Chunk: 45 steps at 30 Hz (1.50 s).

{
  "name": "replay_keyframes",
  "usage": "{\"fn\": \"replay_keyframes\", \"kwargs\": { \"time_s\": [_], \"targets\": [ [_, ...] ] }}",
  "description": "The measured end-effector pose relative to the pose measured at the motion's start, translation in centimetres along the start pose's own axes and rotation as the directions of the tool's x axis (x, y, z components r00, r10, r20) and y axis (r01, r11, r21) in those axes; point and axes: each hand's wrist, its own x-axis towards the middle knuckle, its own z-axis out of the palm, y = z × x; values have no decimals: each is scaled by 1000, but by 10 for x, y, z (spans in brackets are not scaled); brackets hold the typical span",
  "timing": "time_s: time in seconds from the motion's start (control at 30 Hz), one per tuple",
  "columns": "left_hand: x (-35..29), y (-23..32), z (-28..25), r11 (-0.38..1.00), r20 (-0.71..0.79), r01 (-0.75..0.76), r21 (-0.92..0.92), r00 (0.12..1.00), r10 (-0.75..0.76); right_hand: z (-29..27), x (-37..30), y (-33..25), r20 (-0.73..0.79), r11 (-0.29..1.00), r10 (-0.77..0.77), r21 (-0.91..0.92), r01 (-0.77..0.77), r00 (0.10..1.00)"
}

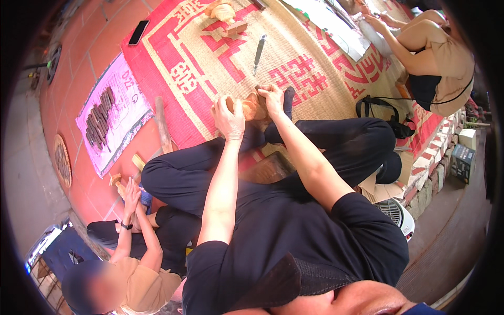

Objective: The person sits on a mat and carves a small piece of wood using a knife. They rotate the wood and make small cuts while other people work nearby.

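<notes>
Just beyond my crossed legs, my left hand (pixel 229 116) is closed around a light-brown carved wooden piece (pixel 254 108), thumb and fingers gripping its left side. At that piece's upper right, my right hand (pixel 273 98) pinches a small dark-brown scrap (pixel 258 89); its material is too small to make out. The scrap appears to touch the wood. Farther out on the mat lies a slim metal tool (pixel 260 52), which looks like a file or blade. Beyond it, another carved wooden piece (pixel 220 10) lies beside a brown block (pixel 234 29).
A patterned red and straw mat (pixel 194 121) spreads under me. A phone (pixel 138 32), a pink cloth (pixel 123 86) with dark sticks (pixel 100 121), and a black bag (pixel 401 128) lie around. One person (pixel 144 283) holds wood at lower left; another (pixel 441 58) sits upper right.
</notes>
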Motion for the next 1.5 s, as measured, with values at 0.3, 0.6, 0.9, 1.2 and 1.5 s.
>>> {"fn": "replay_keyframes", "kwargs": {
  "time_s": [0.3,0.6,0.9,1.2,1.5],
  "targets": [
    [3,0,-1,1000,-18,-1,31,1000,1,4,-21,-2,70,973,-156,-160,166,985],
    [-1,-19,7,998,-8,-5,-56,1000,5,13,-5,2,68,993,4,119,-12,998],
    [3,-8,10,994,12,-102,29,995,102,5,-18,-18,-63,950,-20,-311,-1,998],
    [-4,-15,9,993,1,-118,30,993,118,1,-19,-6,5,928,-155,-341,148,988],
    [-5,-5,-3,997,11,-80,-13,997,80,10,-7,-28,35,943,71,-328,-56,997]
  ]
}}
